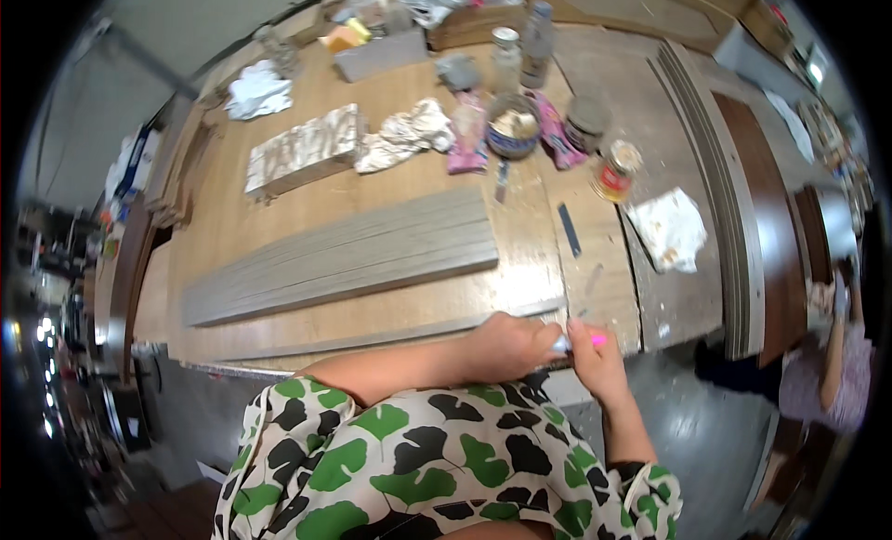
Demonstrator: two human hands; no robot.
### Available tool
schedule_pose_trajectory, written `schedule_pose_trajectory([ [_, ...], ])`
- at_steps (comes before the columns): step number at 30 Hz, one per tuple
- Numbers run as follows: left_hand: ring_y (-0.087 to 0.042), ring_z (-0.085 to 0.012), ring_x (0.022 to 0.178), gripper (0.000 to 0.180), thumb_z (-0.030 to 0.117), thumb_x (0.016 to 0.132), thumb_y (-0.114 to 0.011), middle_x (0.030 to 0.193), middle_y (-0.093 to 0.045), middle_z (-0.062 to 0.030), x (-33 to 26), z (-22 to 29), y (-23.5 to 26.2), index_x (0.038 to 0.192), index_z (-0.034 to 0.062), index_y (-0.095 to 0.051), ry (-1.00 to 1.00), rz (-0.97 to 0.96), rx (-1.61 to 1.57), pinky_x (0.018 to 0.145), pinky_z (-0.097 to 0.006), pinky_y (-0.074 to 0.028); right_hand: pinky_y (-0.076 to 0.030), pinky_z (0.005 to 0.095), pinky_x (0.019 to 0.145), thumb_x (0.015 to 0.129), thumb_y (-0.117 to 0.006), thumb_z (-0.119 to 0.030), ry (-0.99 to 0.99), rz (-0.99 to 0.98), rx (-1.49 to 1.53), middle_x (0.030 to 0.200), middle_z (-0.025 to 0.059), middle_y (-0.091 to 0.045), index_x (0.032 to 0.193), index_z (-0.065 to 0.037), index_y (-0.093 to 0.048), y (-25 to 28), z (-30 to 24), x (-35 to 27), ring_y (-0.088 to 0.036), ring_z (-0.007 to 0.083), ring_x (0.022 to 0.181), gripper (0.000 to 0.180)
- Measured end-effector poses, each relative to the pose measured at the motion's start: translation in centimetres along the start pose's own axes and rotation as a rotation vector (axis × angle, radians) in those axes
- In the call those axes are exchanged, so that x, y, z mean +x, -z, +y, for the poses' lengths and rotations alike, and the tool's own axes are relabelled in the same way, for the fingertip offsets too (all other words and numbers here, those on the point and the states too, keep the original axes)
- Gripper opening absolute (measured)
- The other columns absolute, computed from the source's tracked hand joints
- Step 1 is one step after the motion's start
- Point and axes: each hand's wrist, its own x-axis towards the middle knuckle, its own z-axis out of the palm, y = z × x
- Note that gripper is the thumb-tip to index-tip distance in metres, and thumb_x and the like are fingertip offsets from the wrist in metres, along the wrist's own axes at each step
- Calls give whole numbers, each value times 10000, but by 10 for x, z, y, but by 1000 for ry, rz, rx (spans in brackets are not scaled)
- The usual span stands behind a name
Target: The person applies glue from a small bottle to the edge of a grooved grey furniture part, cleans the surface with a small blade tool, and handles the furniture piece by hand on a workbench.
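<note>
We see a stack of grey slats [344,256] lying across the wooden workbench [279,215], far left to centre. Near the bench's front edge our left hand [506,345] is curled, fingers closed on a thin grey strip [390,334]. Just right, touching it, our right hand [599,359] pinches a small pink tool [595,339]. Crumpled white rag [671,229] sits further right.

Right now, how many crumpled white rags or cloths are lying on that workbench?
3. One white rag lies at the far left, one in the middle beside the pale block, one at the right near the small tin. Clutter at the back may hide more.
</note>
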Motion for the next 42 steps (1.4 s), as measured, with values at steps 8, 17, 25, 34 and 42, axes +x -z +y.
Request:
schedule_pose_trajectory([
  [8, -615, -283, 623, 283, 312, 937, -597, 700, -595, -129, -17, -1, 22, 952, 37, -532, 152, -304, -377, 558, -380, -494, -317, 311, 477, 973, -511, -167, 43, -58, -81, 543, 18, -444, 628, 4, -491, -14, 3, -12, -383, 85, 543, 386],
  [17, -572, -74, 754, 237, 244, 980, -543, 936, -647, -15, -23, -33, 45, 1118, 62, -609, 717, -439, -1171, 668, -239, -476, -350, 281, 501, 975, -520, -199, 94, 47, -132, 585, 27, -480, 656, -18, -503, 51, 0, 17, -422, 106, 529, 367],
  [25, -551, -106, 994, 314, 217, 936, -637, 1065, -617, -17, -9, -43, 26, 1203, 54, -649, 479, -33, -839, 893, -268, -424, -502, 478, 569, 873, -594, -533, -1, 354, -1131, 661, 193, -645, 724, -54, -605, 55, 89, 45, -646, 398, 624, 501],
  [34, -589, -150, 1076, 290, 64, 903, -646, 1177, -635, -76, -3, -5, 4, 1172, 12, -553, 601, 67, -1020, 935, -293, -445, -500, 264, 831, 903, -594, -74, 83, 52, 351, 1072, 88, -598, 1313, 20, -483, -3, 34, -10, -585, 141, 982, 435],
  [42, -501, -311, 1070, 457, 122, 641, -839, 1088, -559, -106, 5, -1, -13, 1047, 52, -639, 141, 206, -180, 920, -402, -414, -499, 249, 695, 972, -554, -135, -37, 196, 1100, 1033, 83, -616, 1323, -13, -440, -30, 78, -33, -606, 138, 843, 389],
])
